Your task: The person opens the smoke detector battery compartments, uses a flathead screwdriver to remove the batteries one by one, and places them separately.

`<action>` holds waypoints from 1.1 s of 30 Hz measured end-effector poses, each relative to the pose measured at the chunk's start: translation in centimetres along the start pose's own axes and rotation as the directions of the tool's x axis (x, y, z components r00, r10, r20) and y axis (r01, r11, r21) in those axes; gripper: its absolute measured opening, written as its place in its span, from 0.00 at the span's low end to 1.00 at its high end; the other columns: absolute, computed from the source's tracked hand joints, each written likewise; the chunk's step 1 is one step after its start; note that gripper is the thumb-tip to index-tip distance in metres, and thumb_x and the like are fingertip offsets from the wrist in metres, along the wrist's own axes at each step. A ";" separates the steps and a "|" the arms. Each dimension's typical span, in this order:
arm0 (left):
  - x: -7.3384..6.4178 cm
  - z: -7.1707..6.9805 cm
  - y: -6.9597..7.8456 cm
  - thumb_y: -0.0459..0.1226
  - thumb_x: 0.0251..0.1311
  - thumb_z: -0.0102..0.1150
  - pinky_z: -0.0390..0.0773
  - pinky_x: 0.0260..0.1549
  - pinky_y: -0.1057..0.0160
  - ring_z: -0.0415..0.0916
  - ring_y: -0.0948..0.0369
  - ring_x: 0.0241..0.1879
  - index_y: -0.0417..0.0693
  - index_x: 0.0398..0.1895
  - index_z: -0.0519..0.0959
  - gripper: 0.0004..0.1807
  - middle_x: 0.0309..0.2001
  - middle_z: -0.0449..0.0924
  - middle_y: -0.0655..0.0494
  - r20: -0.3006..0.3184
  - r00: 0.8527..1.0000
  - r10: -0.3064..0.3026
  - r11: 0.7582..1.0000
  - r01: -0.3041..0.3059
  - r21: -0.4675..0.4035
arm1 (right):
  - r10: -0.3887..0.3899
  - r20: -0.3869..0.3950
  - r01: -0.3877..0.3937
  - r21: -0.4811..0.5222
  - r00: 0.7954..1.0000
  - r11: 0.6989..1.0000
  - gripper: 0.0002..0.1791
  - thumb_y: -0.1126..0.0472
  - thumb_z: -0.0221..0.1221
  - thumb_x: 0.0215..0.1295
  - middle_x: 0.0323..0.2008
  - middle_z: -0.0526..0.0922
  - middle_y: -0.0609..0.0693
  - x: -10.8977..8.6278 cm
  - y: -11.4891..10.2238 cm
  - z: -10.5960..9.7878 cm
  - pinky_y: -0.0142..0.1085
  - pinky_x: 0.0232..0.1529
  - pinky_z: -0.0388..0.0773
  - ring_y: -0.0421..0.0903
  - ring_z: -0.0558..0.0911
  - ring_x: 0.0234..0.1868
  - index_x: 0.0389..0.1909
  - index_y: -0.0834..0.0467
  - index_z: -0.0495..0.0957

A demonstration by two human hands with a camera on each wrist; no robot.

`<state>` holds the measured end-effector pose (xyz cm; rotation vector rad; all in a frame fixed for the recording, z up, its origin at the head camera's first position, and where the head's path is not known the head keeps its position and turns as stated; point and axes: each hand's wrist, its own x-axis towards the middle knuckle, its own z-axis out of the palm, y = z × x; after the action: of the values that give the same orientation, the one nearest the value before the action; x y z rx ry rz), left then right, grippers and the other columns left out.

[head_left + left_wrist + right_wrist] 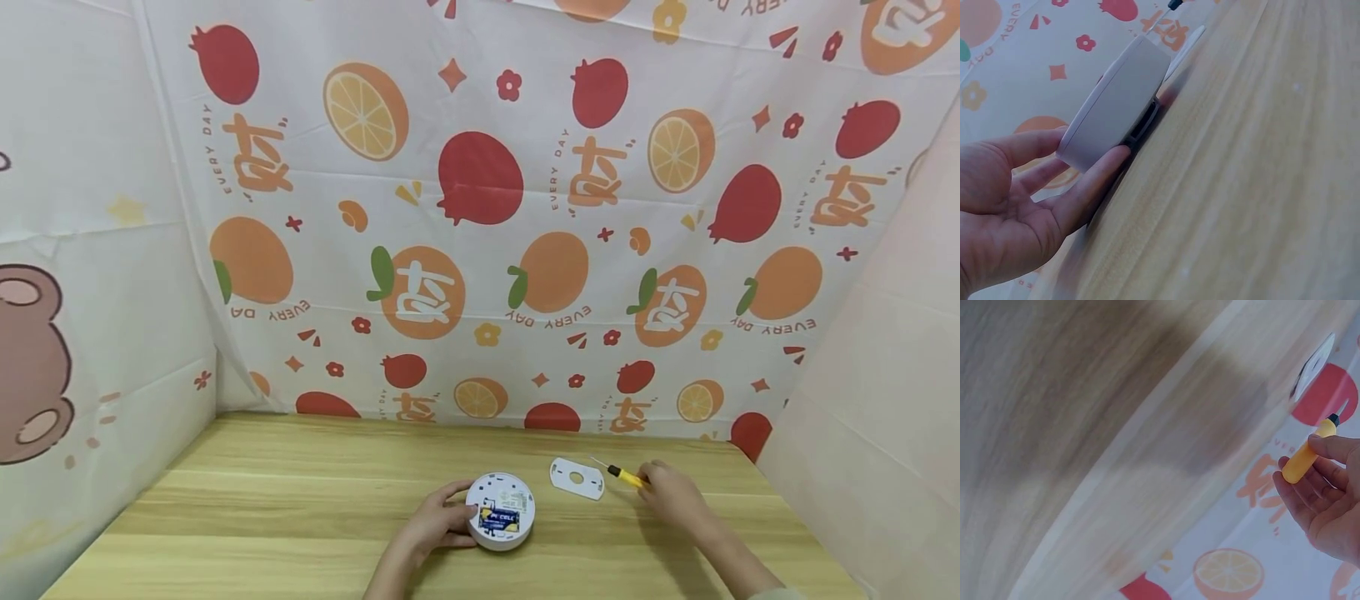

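A round white device that looks like a smoke detector point(504, 483) rests low over the table, its battery side facing up. A blue and yellow battery point(498, 522) sits in its compartment. My left hand point(444, 518) grips the device at its left side; the left wrist view shows thumb and fingers against the white casing point(1110, 106). Further right, my right hand point(672, 497) holds a small screwdriver point(627, 477) by its yellow handle, the thin shaft pointing left. In the right wrist view, thumb and fingers pinch that handle point(1302, 461).
Between the device and the screwdriver, a flat white mounting plate point(562, 477) with a central hole lies on the wooden table point(300, 500). Behind the table hangs a fruit-print cloth point(480, 250), with pale cloth on both sides.
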<state>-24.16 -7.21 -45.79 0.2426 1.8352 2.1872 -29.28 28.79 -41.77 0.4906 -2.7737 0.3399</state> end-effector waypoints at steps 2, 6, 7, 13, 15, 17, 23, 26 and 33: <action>0.0 0.0 0.0 0.28 0.59 0.50 0.81 0.34 0.52 0.77 0.51 0.35 0.27 0.64 0.55 0.30 0.42 0.76 0.41 -0.002 1.000 -0.002 1.000 0.002 0.000 | -0.011 -0.009 0.011 0.000 1.000 1.000 0.06 0.72 0.64 0.47 0.24 0.73 0.49 0.0 -0.5 -0.1 0.38 0.26 0.76 0.43 0.73 0.25 0.26 0.63 0.77; 0.0 -0.1 -0.1 0.28 0.59 0.50 0.81 0.34 0.52 0.77 0.51 0.34 0.27 0.64 0.54 0.30 0.41 0.76 0.42 -0.006 1.000 -0.008 1.000 0.008 -0.002 | -0.026 -0.017 0.026 -0.001 1.000 1.000 0.06 0.72 0.64 0.47 0.24 0.73 0.48 0.1 -1.5 -0.3 0.38 0.26 0.77 0.42 0.73 0.25 0.26 0.62 0.77; 0.0 -0.1 -0.1 0.28 0.59 0.50 0.81 0.34 0.52 0.77 0.51 0.34 0.27 0.64 0.54 0.30 0.41 0.76 0.42 -0.008 1.000 -0.008 1.000 0.008 -0.002 | -0.026 -0.014 0.026 0.002 1.000 1.000 0.06 0.72 0.64 0.47 0.24 0.73 0.48 0.1 -1.7 -0.4 0.38 0.26 0.77 0.42 0.73 0.25 0.26 0.62 0.77; 0.0 -0.1 0.0 0.27 0.59 0.51 0.81 0.34 0.52 0.77 0.51 0.34 0.27 0.63 0.55 0.30 0.40 0.76 0.43 -0.009 1.000 -0.004 1.000 0.004 0.003 | -0.019 0.016 0.019 0.004 1.000 1.000 0.06 0.71 0.65 0.48 0.24 0.71 0.46 0.0 -2.6 -0.7 0.36 0.26 0.76 0.41 0.72 0.25 0.27 0.62 0.77; 0.0 0.0 0.0 0.28 0.59 0.51 0.81 0.34 0.52 0.77 0.52 0.34 0.27 0.63 0.55 0.30 0.39 0.76 0.43 -0.006 1.000 -0.004 1.000 0.004 0.005 | -0.014 0.025 0.014 0.004 1.000 1.000 0.06 0.71 0.65 0.49 0.24 0.71 0.46 -0.1 -2.9 -0.7 0.36 0.26 0.76 0.40 0.72 0.25 0.27 0.62 0.78; -0.1 0.0 0.1 0.27 0.59 0.51 0.81 0.34 0.52 0.77 0.52 0.34 0.27 0.63 0.55 0.30 0.38 0.76 0.43 -0.004 1.000 -0.004 1.000 0.004 0.004 | -0.018 0.027 0.018 0.001 0.999 1.000 0.06 0.71 0.65 0.49 0.24 0.71 0.46 -0.2 -3.1 -0.8 0.36 0.26 0.76 0.40 0.72 0.25 0.27 0.62 0.78; -0.3 0.1 0.3 0.27 0.59 0.50 0.81 0.34 0.52 0.77 0.53 0.33 0.26 0.63 0.55 0.30 0.41 0.76 0.43 -0.006 1.000 -0.004 1.000 0.004 -0.002 | -0.057 0.003 0.057 -0.004 0.998 0.998 0.07 0.71 0.66 0.48 0.25 0.71 0.44 -0.3 -4.0 -1.0 0.36 0.27 0.77 0.40 0.72 0.25 0.27 0.61 0.77; -0.4 0.1 0.4 0.27 0.59 0.50 0.81 0.33 0.53 0.77 0.53 0.33 0.27 0.63 0.55 0.30 0.41 0.76 0.42 -0.007 1.000 -0.005 1.000 0.005 -0.005 | -0.094 -0.011 0.094 0.001 0.995 0.996 0.07 0.71 0.65 0.47 0.24 0.71 0.44 -0.5 -4.4 -1.1 0.34 0.26 0.77 0.40 0.72 0.25 0.27 0.61 0.77; -0.4 0.0 0.3 0.27 0.58 0.51 0.81 0.33 0.53 0.77 0.52 0.33 0.26 0.63 0.55 0.30 0.40 0.77 0.43 -0.013 1.000 0.006 1.000 -0.006 0.003 | -0.168 -0.020 0.168 0.000 0.986 0.986 0.08 0.72 0.65 0.47 0.25 0.72 0.44 -0.6 -5.5 -1.2 0.30 0.24 0.76 0.40 0.73 0.24 0.28 0.61 0.77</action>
<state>-23.84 -7.36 -45.43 0.2346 1.8466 2.1955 -26.42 24.32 -39.90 0.7129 -2.6896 0.3060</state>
